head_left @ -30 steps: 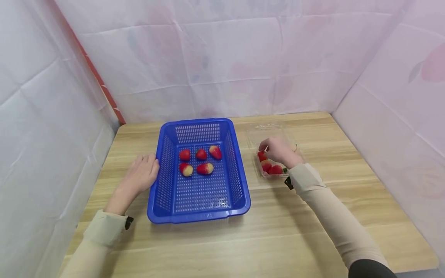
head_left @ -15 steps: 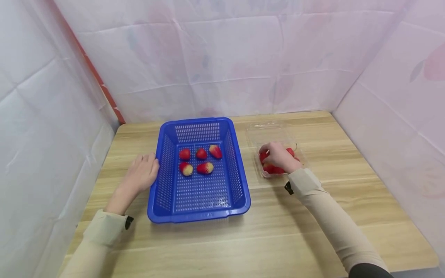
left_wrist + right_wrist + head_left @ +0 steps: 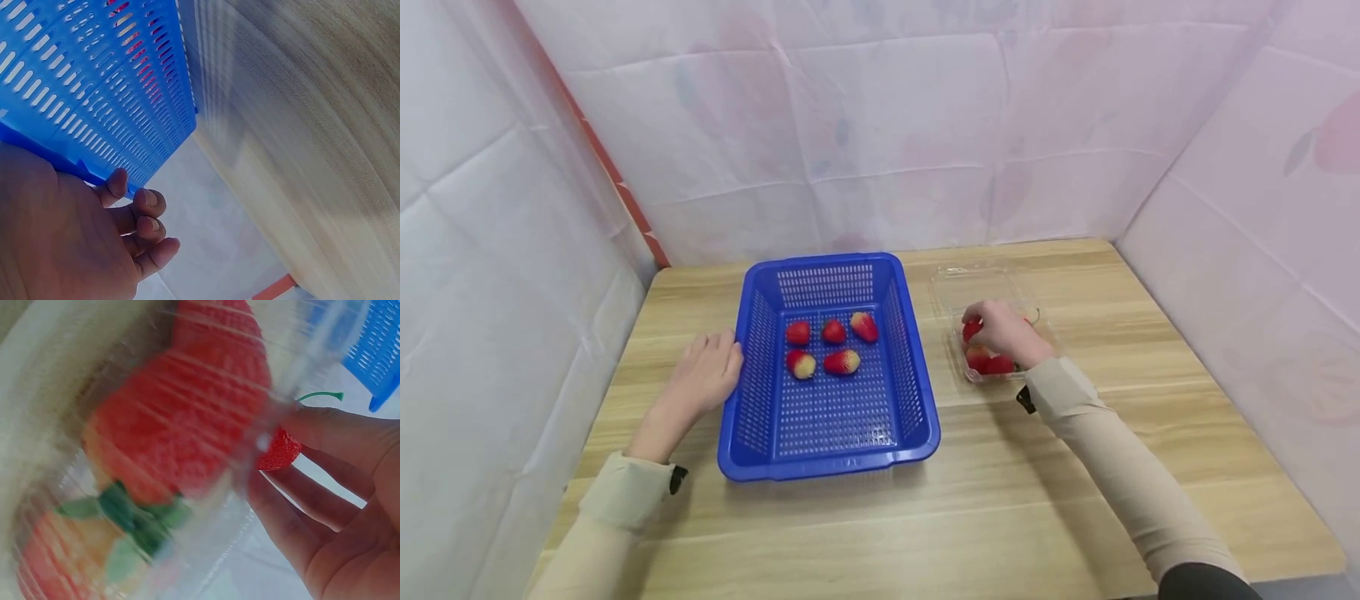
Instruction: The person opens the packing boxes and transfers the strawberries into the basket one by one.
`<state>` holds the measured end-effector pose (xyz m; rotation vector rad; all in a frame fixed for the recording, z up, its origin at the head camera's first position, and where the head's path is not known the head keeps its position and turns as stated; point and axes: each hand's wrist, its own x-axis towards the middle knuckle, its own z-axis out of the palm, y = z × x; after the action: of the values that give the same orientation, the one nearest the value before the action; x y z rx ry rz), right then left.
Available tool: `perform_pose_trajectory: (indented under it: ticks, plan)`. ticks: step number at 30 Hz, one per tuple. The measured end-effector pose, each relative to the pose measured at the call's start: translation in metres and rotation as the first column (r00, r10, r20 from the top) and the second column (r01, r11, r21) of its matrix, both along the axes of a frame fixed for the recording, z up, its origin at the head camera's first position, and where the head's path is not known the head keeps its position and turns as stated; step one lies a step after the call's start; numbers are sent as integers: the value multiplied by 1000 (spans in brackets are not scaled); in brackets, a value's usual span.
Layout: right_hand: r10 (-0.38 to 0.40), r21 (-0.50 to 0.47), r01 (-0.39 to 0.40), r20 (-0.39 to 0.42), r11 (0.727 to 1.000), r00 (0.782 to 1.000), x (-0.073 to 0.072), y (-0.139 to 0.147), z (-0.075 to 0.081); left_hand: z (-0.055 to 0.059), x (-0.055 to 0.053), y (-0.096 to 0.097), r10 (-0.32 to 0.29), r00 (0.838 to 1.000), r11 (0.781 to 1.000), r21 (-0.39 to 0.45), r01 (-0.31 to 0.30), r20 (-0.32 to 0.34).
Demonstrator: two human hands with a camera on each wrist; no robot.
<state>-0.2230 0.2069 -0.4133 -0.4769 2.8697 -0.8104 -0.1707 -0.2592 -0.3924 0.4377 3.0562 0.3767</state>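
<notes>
On the left, my left hand (image 3: 703, 375) holds the near-vertical left side rim of a blue plastic basket (image 3: 925, 392), its fingers (image 3: 150, 225) loosely bent just under the rim in the left wrist view. Several red and yellowish strawberries (image 3: 842, 362) lie in two rows inside the basket. My right hand (image 3: 1006, 331) is over a clear plastic clamshell box (image 3: 958, 362) to the basket's right. Between its thumb and fingers it pinches a red strawberry (image 3: 282, 450), with a thin green stem beside it. More strawberries (image 3: 181, 419) show through the box wall.
The box's clear lid (image 3: 973, 285) lies folded back toward the rear curtain (image 3: 887, 133). Light wooden table (image 3: 850, 533) spreads under everything, with white patterned cloth at both sides and the back.
My right hand dips among the strawberries in the box, then shifts slightly with a red strawberry at its fingertips. My left hand and the basket stay in place.
</notes>
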Motion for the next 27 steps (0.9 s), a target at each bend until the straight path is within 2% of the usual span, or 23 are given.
perform_pose_trajectory:
  ticks: [7, 13, 16, 21, 27]
  plan:
    - [8, 23, -7, -60, 1000, 998, 0, -1, 13, 2, 0, 1, -1, 1000, 1000, -4, 1, 9]
    - [13, -17, -14, -73, 1000, 997, 4, -6, 31, 0, 0, 2, 0, 1000, 1000, -4, 1, 13]
    - [7, -21, -9, -95, 1000, 995, 6, -15, 46, 0, 0, 1, 2, 1000, 1000, 2, -2, 7]
    - [-1, 32, 4, -110, 999, 994, 15, -38, 72, 2, -1, -1, 8, 1000, 1000, 6, -8, 9]
    - [28, 5, -28, -94, 1000, 995, 21, -63, 86, 2, 0, 0, 6, 1000, 1000, 6, -6, 20]
